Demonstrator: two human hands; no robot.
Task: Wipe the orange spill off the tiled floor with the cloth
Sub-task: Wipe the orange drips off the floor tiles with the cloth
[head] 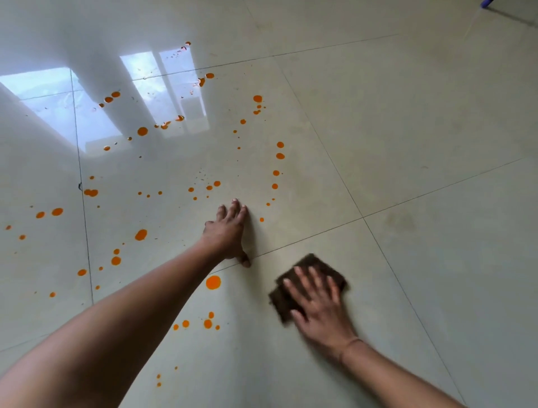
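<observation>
Orange drops of the spill (213, 282) lie scattered over the glossy cream tiled floor (407, 131), from the far left to the near middle. My right hand (318, 303) presses flat on a folded dark brown cloth (317, 265) on the floor at lower right; hand and cloth are motion-blurred. My left hand (228, 231) rests flat on the tile in the centre, fingers spread, holding nothing. A large drop sits just left of the cloth, below my left wrist.
Dark grout lines cross the floor. Bright window reflections glare on the tiles at upper left. A small blue object (486, 3) shows at the top right corner. The tiles to the right of the cloth carry no drops.
</observation>
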